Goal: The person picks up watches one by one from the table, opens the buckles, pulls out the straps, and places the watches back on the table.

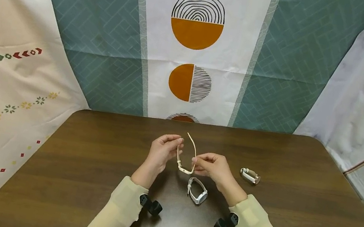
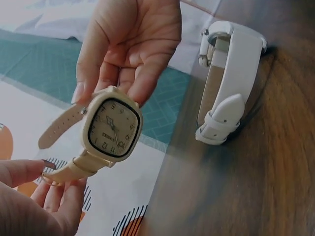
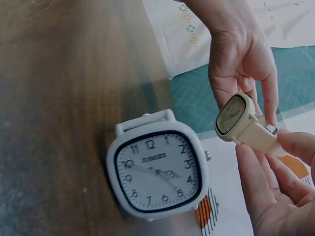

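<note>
A cream watch with a square case (image 2: 113, 127) hangs between my two hands, its strap unfastened and open in a U. My left hand (image 1: 162, 150) pinches one strap end between thumb and fingers; in the left wrist view this hand (image 2: 44, 196) is at the buckle end. My right hand (image 1: 212, 167) pinches the other side of the strap, close to the case, and the holed strap end (image 2: 61, 129) sticks out free. Just below the hands on the table lies a white watch (image 1: 198, 192), its strap buckled into a loop.
Another watch with a white and brown strap (image 1: 250, 176) lies to the right of my right hand. The brown wooden table (image 1: 95, 155) reaches back to hanging cloths (image 1: 108, 37). A black wrist camera (image 1: 151, 205) sits on each sleeve.
</note>
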`<move>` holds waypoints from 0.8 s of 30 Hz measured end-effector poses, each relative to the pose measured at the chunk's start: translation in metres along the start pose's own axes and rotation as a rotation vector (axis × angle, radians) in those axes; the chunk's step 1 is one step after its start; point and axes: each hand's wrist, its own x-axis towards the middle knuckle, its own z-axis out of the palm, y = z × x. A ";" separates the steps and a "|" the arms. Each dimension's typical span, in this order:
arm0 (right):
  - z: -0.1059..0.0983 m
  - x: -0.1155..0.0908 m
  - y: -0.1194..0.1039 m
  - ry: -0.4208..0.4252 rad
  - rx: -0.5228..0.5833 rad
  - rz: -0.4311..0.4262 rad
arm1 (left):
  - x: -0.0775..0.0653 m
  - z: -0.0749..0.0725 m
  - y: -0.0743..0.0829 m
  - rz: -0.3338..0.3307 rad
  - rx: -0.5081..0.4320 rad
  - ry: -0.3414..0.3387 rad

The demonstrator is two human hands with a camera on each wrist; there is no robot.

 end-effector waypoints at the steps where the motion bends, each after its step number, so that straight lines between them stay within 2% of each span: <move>1: 0.001 0.000 0.000 0.000 0.000 0.005 | -0.001 -0.001 0.000 -0.012 0.018 -0.001; 5: 0.006 0.000 -0.003 -0.007 0.001 0.016 | -0.004 -0.004 0.003 -0.043 0.097 -0.010; 9: 0.011 0.004 -0.007 -0.016 -0.003 0.023 | -0.001 -0.011 0.011 -0.042 0.153 -0.008; 18: 0.032 0.015 -0.012 -0.023 0.030 0.044 | 0.002 -0.034 0.026 -0.049 0.169 0.037; 24: 0.054 0.022 -0.008 -0.055 0.029 0.092 | 0.001 -0.050 0.030 -0.080 0.236 0.047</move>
